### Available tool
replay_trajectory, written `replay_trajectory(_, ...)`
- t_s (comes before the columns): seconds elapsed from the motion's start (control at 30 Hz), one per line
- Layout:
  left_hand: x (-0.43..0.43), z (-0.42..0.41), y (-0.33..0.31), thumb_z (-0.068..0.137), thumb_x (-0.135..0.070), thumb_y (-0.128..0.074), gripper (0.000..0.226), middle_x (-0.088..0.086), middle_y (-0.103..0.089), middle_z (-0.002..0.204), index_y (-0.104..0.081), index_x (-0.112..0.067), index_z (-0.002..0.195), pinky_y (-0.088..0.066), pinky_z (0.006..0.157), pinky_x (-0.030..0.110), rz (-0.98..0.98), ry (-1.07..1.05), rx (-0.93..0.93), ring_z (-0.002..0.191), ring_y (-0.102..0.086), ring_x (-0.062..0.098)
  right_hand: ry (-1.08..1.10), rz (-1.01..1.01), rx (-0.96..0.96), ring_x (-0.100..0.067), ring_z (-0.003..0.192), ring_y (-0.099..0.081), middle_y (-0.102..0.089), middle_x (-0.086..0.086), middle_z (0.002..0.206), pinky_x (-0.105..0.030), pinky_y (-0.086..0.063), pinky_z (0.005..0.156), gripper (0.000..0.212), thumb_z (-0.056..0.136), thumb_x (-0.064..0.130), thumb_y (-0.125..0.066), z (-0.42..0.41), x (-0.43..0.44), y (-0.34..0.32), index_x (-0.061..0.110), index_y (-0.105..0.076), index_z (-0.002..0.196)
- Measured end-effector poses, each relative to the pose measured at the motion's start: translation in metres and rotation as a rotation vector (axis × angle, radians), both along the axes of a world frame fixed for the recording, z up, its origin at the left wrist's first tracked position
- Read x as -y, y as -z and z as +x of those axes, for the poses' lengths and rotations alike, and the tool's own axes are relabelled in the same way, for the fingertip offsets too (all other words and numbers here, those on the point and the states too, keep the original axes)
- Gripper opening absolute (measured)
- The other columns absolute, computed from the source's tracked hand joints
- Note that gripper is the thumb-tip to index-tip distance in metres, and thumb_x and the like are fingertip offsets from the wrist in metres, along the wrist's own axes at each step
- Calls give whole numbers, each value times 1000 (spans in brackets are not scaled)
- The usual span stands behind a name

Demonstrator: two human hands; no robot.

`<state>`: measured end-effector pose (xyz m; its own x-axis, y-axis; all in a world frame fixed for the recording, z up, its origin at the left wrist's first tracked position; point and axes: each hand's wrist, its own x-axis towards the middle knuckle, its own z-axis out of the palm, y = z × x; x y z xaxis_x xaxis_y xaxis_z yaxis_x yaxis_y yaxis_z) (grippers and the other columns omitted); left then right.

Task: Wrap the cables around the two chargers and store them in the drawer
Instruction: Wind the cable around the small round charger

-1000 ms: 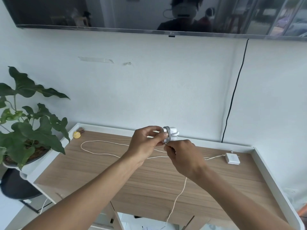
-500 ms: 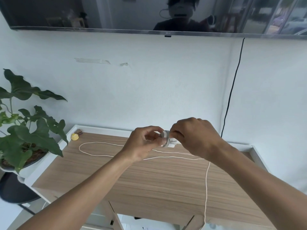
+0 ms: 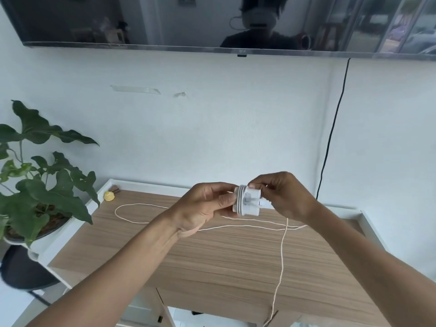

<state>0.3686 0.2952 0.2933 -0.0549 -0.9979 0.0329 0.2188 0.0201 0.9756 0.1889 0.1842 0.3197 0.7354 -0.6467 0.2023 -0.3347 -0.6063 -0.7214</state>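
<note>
My left hand (image 3: 203,208) grips a white charger (image 3: 247,201) above the wooden desk (image 3: 212,263), with a few turns of cable wound around the charger's body. My right hand (image 3: 280,197) pinches the cable right beside the charger's prongs. From there the cream cable (image 3: 280,263) hangs down past the desk's front edge. A second cream cable (image 3: 146,214) lies looped across the desk behind my hands. The second charger is hidden behind my right arm. The drawer is not clearly visible.
A potted plant (image 3: 40,185) stands at the left of the desk. A small yellow object (image 3: 109,196) lies in the back left corner. A TV (image 3: 212,20) hangs on the wall above, with a black cord (image 3: 330,138) running down the wall.
My right hand has carried the cable up and over the charger, adding another turn. It now covers the second charger, which lay on the right of the desk a second ago.
</note>
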Motion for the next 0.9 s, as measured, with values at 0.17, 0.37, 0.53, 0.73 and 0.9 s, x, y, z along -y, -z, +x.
replay_trajectory(0.17, -1, -8, 1, 85, -18, -55, 37, 14, -71, 95, -61, 10, 108, -57, 76, 26, 43, -77, -186, 83, -69, 21, 80, -9, 57, -11, 46, -41, -55, 8, 51, -24, -38, 51, 34, 87, 2, -55, 5, -18, 30, 23, -62, 60)
replay_trajectory(0.37, 8, -6, 11, 85, -17, -62, 37, 22, -68, 103, -63, 12, 108, -59, 77, 25, 115, -338, -187, 88, -66, 25, 86, -188, 9, -17, 51, -45, -53, 1, 53, -33, -40, 55, 25, 94, 20, -56, 8, -33, 42, 12, -62, 71)
replay_trajectory(0.53, 14, -3, 18, 91, -12, -63, 26, 31, -66, 107, -65, 10, 105, -59, 85, 37, 150, -524, 10, 86, -65, 26, 56, -296, -186, -21, 56, -38, -41, 6, 53, -36, -40, 56, 32, 95, 27, -50, 11, -38, 30, 23, -51, 63)
replay_trajectory(0.73, 9, -5, 19, 88, -19, -69, 9, 5, -69, 73, -66, -12, 92, -52, 95, 54, 133, -537, 240, 63, -68, 12, -16, -484, -360, -26, 75, -55, -62, 4, 84, -36, -47, 68, 26, 96, 32, -43, 10, -38, 1, 17, -61, 86)
replay_trajectory(0.9, 4, -5, 13, 87, -21, -70, 11, 1, -69, 70, -67, -12, 92, -52, 96, 51, 155, -445, 291, 68, -70, 17, -136, -632, -392, -25, 73, -55, -56, 4, 86, -35, -46, 66, 27, 98, 32, -42, 9, -31, -19, 16, -63, 94)
